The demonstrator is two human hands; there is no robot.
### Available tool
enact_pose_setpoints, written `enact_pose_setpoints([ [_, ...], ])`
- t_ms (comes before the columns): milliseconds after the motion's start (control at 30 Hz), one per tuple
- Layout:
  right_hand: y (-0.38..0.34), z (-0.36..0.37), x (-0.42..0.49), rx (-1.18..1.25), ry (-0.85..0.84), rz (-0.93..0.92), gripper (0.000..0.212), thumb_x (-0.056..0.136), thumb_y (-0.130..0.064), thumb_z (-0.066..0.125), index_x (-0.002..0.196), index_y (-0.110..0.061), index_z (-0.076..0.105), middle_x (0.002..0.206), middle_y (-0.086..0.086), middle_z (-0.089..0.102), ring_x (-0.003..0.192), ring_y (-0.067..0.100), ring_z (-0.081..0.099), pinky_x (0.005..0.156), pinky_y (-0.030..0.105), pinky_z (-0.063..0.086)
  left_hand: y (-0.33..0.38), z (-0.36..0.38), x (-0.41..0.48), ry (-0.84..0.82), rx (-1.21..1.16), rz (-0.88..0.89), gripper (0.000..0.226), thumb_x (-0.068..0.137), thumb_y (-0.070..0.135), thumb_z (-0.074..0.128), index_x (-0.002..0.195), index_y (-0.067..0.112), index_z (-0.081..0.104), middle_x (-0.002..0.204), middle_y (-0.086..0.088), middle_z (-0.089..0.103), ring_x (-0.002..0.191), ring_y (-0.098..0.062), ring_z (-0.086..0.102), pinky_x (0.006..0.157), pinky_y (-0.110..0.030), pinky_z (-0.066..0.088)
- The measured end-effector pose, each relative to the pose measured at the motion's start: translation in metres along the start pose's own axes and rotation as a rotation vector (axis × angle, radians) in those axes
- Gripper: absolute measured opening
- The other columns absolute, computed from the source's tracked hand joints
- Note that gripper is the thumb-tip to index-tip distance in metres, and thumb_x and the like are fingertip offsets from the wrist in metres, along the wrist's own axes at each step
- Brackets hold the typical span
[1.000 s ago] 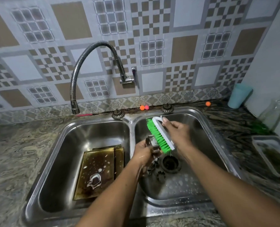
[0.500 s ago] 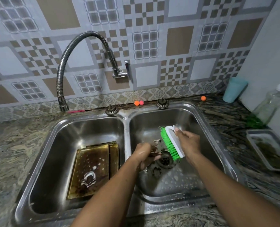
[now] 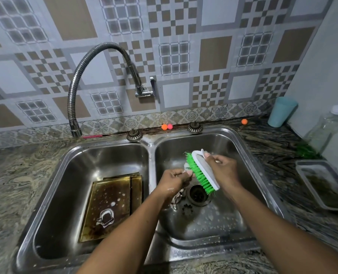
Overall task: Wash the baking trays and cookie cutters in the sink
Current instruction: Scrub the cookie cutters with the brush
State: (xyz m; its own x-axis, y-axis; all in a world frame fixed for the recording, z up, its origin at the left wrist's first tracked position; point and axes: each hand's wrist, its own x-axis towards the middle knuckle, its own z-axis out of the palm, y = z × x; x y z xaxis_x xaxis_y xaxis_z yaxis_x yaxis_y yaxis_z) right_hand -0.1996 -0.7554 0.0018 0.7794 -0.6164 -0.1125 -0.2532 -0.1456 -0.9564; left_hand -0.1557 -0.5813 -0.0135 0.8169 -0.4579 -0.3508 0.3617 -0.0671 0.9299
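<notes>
The fingers (image 3: 184, 174) of the left hand (image 3: 174, 180) are curled tight and pinch one cookie cutter (image 3: 186, 166). Only a sudsy sliver of it shows above the knuckles, just right of the frame's centre. The fingers (image 3: 213, 158) of the right hand (image 3: 223, 171) wrap over the white back of the one brush (image 3: 202, 172). Its green bristles point to the lower left and touch the cutter and the left fingertips.

Both hands hang over the right basin of the sink (image 3: 151, 147), above its drain (image 3: 197, 193). The left hand is turned back-up and flecked with foam. The two forearms rise from the bottom edge and converge toward the centre.

Two loose cutters lie on the right basin's floor below the left hand. One is a bent strip (image 3: 177, 197) beside the drain, and the other is a toothed ring (image 3: 187, 210) lower down. A fourth, a mitten-shaped cutter (image 3: 105, 216), lies flat on the top of the baking trays (image 3: 109, 194). These are browned and lie stacked in the left basin. Two tray edges show plainly at the stack's right side, but whether more lie beneath I cannot tell.

One flexible faucet (image 3: 97, 62) arches from the wall at upper centre, with its spout at the left. Two brass plugs (image 3: 134, 134) stand on the back rim, and three small balls (image 3: 164, 126) lie along the wall behind it. On the desk (image 3: 16, 175) at the right stand one teal cup (image 3: 281, 111), one clear bottle (image 3: 326, 129) and one clear container (image 3: 326, 186).
</notes>
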Motion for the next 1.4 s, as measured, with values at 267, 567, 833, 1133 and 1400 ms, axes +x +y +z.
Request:
enact_pose_setpoints([
  [267,-0.011,-0.002,-0.004,0.037,-0.086,-0.049,0.035,0.082,-0.056,0.073,0.077,-0.022,0.078,0.073,0.001,0.075,0.064,0.014,0.066,0.059,0.030,0.052,0.006,-0.003,-0.004,0.063,0.002,0.102,0.064,0.052,0.003,0.095,0.104,0.025,0.065,0.122,-0.014,0.065,0.103,-0.038,0.071,0.077,-0.052,0.062],
  [567,-0.005,-0.001,-0.010,0.187,-0.118,0.026,0.032,0.084,-0.050,0.072,0.080,-0.020,0.079,0.074,0.009,0.075,0.066,0.023,0.069,0.062,0.040,0.058,0.019,-0.003,-0.017,-0.042,-0.236,0.052,0.046,0.077,-0.005,0.080,0.120,0.006,0.068,0.119,-0.017,0.072,0.095,-0.034,0.074,0.083,-0.044,0.061],
  [833,-0.002,0.008,-0.017,0.259,-0.032,0.018,0.032,0.088,-0.047,0.070,0.084,-0.017,0.079,0.071,0.003,0.076,0.062,0.012,0.066,0.060,0.030,0.055,0.020,0.006,-0.020,-0.057,-0.359,0.005,0.040,0.085,0.003,0.073,0.124,0.004,0.066,0.114,-0.017,0.074,0.097,-0.029,0.074,0.080,-0.037,0.062],
  [1133,0.007,-0.012,-0.012,0.202,-0.035,-0.019,0.033,0.090,-0.047,0.068,0.078,-0.019,0.078,0.064,-0.001,0.072,0.061,0.013,0.061,0.057,0.029,0.050,0.018,0.034,-0.023,0.002,-0.509,0.015,0.031,0.091,0.005,0.067,0.122,0.002,0.067,0.114,-0.020,0.073,0.097,-0.029,0.073,0.080,-0.037,0.063],
  [1400,-0.005,-0.037,-0.009,0.145,-0.103,-0.128,0.033,0.093,-0.041,0.066,0.081,-0.014,0.078,0.059,-0.002,0.065,0.053,0.003,0.052,0.050,0.021,0.041,0.016,0.063,-0.034,0.112,-0.590,0.052,0.030,0.095,0.008,0.065,0.125,0.001,0.066,0.117,-0.020,0.072,0.101,-0.028,0.072,0.080,-0.035,0.062],
])
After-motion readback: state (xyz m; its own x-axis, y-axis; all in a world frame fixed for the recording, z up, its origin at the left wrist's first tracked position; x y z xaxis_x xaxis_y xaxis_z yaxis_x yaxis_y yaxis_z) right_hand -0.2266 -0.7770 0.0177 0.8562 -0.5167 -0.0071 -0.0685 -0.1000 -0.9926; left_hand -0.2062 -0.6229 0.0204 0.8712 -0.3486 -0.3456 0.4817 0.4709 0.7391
